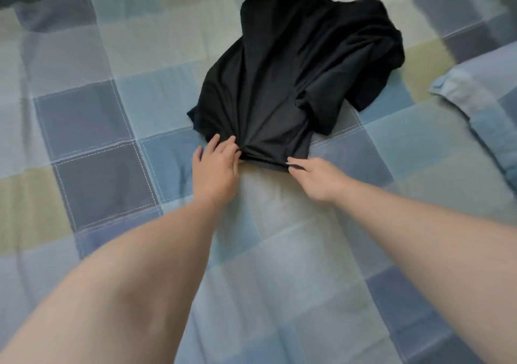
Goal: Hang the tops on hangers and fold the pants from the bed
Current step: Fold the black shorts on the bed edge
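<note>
Black top (293, 70) lies crumpled upper middle on the checked bed (84, 112). Left hand (215, 168) fingers are bunched into the near hem, and right hand (316, 179) fingers pinch its edge. Looks like the pick-up step; next it needs lifting and a hanger, but none's in view. The collar end is a dark blur, and the pale blue garment (475, 106) at right is cut off.

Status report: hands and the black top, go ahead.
Grips: left hand and right hand pinch black top at near edge. Bunched on checked quilt. Apart, right: light blue garment.
</note>
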A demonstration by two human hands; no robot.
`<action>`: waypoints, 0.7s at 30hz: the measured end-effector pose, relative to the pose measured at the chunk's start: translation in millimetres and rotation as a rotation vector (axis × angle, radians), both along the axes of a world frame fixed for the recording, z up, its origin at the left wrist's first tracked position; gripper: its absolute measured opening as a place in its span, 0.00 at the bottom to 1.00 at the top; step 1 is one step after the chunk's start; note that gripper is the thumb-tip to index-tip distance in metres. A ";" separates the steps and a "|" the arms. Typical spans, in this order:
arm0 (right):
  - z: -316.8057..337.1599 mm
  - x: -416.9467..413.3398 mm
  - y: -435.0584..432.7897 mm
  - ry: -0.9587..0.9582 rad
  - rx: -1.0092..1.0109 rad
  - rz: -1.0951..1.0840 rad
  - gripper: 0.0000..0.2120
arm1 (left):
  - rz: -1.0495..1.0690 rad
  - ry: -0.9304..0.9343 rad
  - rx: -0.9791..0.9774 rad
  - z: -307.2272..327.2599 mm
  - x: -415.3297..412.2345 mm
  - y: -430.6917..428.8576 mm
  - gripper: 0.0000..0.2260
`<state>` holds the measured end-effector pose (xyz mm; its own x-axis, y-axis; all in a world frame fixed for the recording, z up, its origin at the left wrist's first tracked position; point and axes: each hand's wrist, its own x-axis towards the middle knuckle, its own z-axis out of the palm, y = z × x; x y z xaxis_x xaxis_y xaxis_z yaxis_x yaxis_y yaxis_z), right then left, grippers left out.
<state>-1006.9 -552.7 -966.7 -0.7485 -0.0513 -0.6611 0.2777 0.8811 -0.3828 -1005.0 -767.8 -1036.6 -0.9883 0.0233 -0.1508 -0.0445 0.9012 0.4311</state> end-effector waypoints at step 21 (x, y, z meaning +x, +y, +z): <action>300.0 449.9 155.1 0.208 -0.441 -0.334 0.15 | 0.355 -0.095 0.346 340.7 492.4 152.9 0.09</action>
<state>-557.0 -397.6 -666.7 -0.8829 -0.0272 -0.4687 0.3927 0.5045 -0.7690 -512.6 -614.9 -695.9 -0.9267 -0.2469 -0.2833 -0.3757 0.6284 0.6811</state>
